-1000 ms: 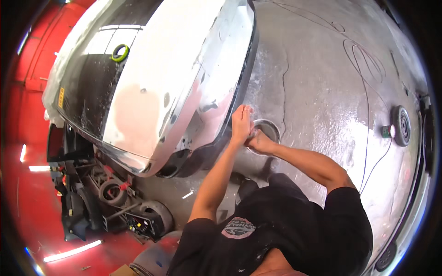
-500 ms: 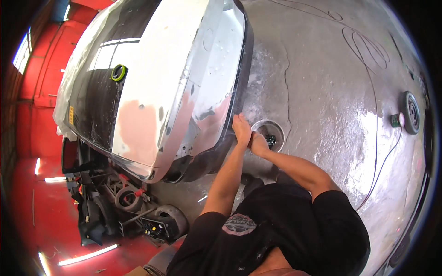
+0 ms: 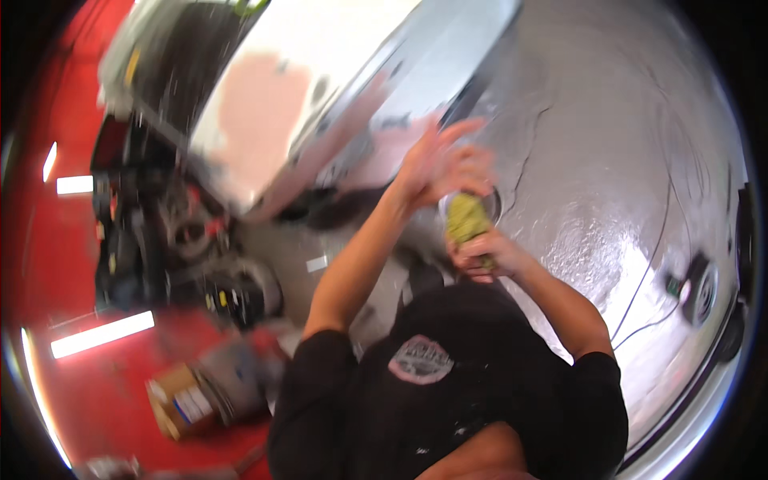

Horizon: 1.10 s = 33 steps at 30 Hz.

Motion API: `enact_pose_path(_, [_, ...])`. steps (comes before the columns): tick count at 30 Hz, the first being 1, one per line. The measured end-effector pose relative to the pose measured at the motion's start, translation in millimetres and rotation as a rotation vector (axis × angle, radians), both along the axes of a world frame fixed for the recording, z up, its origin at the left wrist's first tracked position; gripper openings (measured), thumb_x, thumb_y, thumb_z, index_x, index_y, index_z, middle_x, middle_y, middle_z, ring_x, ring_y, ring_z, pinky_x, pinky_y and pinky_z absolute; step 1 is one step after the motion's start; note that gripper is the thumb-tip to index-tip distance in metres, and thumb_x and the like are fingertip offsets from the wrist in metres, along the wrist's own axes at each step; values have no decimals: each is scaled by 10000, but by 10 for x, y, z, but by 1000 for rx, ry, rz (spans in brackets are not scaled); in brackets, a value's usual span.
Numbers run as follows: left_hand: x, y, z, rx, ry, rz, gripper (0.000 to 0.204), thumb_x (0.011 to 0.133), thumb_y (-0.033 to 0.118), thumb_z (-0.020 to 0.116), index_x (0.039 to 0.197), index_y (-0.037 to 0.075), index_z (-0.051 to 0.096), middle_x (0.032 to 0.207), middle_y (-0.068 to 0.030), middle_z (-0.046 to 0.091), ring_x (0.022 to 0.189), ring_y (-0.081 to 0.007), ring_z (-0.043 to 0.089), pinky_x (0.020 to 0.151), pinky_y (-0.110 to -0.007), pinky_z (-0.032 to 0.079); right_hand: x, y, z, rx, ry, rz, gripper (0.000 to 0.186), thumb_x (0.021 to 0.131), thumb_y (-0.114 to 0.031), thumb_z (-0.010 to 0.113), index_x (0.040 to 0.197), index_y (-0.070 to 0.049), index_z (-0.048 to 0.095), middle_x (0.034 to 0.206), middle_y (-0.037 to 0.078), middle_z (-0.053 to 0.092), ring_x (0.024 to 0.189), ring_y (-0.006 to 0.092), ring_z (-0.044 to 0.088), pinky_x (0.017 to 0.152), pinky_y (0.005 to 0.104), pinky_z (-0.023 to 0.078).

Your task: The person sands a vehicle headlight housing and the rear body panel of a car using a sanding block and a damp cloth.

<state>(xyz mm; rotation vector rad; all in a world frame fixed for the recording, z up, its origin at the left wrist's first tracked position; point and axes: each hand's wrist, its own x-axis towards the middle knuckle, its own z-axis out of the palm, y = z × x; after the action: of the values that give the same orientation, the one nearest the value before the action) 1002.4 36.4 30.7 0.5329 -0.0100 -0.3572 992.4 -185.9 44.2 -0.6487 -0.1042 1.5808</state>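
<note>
My right hand (image 3: 498, 254) is closed around the lower end of a crumpled yellow-green cloth (image 3: 466, 218). The cloth stands up out of the fist in a thick bunch. Just above it, my left hand (image 3: 445, 166) is raised with its fingers spread, smeared by motion and apart from the cloth. Behind both hands, a round pale basin (image 3: 499, 210) stands on the floor, mostly covered by them. Ahead and to the left is the rear of a white car (image 3: 352, 64) with a pinkish patch (image 3: 256, 100) and sanded spots on its panels.
Car parts and wheels (image 3: 240, 288) lie low at the left on a red floor. A cardboard box (image 3: 182, 400) sits at the lower left. On the grey floor at right, a cable (image 3: 650, 272) trails past a wheel (image 3: 702, 292). A crack runs through the grey floor.
My hands were together beside the car's bumper and basin. They have come nearer and parted; the cloth now shows in my right hand. The view has turned, shifting the car up.
</note>
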Motion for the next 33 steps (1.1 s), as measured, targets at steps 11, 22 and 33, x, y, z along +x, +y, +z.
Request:
enact_pose_path(11, [-251, -673, 872, -729, -632, -575, 882, 1089, 685, 229, 1614, -16, 334, 966, -357, 735, 820, -385, 758, 777, -440, 618, -304, 280, 443, 644, 328, 228, 348, 866, -245, 804, 1016, -66, 547, 732, 16, 517, 535, 127, 472, 467, 291, 446])
enact_pose_path(22, [-474, -405, 838, 641, -311, 154, 313, 1087, 277, 578, 941, 19, 677, 580, 35, 538, 513, -38, 509, 482, -252, 393, -131, -64, 183, -366, -676, 50, 231, 859, -166, 744, 1010, -66, 601, 765, -23, 524, 573, 90, 457, 490, 271, 341])
enact_pose_path(33, [13, -500, -610, 1114, -216, 703, 281, 1076, 196, 541, 902, -13, 611, 637, -83, 583, 523, -152, 558, 523, -355, 456, 177, 338, -1375, -324, -663, -238, 410, 956, -429, 732, 860, -46, 622, 633, -47, 517, 471, 69, 434, 413, 289, 268])
